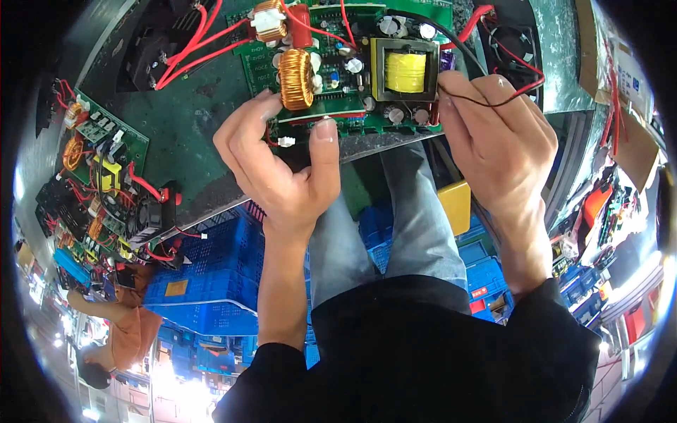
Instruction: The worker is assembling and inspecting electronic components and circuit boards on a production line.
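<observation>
A green circuit board [338, 84] lies at the bench's near edge. It carries a copper-wound ring coil [296, 79], a yellow-wrapped transformer [406, 72] and several capacitors. My left hand [285, 158] is closed on the board's near left part, fingers beside the ring coil and thumb at the near edge. At the right edge, my right hand [497, 137] has its fingers curled in a pinch. A thin dark wire [476, 101] runs from its fingertips across the fingers toward a black fan [513, 46]. The fingertips partly hide what they grip.
More wired circuit boards [109, 151] crowd the bench's left side, beside another black fan [149, 215]. Blue crates [204, 271] stand below, left of my legs. A cardboard box [635, 141] is at the right. Another person [130, 331] is at the lower left.
</observation>
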`<state>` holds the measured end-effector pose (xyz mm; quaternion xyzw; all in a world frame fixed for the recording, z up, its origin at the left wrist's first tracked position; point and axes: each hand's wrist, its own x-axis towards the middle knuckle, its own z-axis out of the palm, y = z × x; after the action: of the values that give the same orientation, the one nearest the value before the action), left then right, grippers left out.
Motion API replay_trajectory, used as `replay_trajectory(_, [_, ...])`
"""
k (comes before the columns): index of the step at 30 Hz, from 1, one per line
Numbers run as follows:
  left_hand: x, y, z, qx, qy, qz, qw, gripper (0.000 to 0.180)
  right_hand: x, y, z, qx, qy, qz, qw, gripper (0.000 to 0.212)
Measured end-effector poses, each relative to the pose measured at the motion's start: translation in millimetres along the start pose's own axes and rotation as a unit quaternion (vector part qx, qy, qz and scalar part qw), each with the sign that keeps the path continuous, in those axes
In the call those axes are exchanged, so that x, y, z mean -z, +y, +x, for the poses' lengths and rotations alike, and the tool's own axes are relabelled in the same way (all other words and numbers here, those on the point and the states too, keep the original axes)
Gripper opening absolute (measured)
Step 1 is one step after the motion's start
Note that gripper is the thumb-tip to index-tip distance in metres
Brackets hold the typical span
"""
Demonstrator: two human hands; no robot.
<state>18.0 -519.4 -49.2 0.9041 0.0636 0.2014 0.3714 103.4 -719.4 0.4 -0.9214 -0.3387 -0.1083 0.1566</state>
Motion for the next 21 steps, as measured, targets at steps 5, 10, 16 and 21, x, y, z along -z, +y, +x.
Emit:
replay_trajectory(5, [-1, -2, -4, 0.022, 0.005, -0.009, 1.0, 0.047, -5, 1, -1, 0.034, 0.022, 0.008, 0.999, 0.022])
replay_trajectory(10, [-3, -6, -5, 0.015, 0.007, -0.016, 1.0, 0.05, -5, 5, -10, 0.078, 0.023, 0.001, 0.997, 0.028])
replay_trajectory(16, [-3, -10, -8, 0.019, 0.015, -0.045, 0.999, 0.052, -2, 11, -8, 0.136, 0.002, -0.007, 0.991, 0.034])
replay_trajectory(21, [0, -6, -5, 0.023, -0.006, -0.018, 1.0, 0.056, -4, 11, 0, 0.161, 0.015, -0.02, 0.987, 0.03])
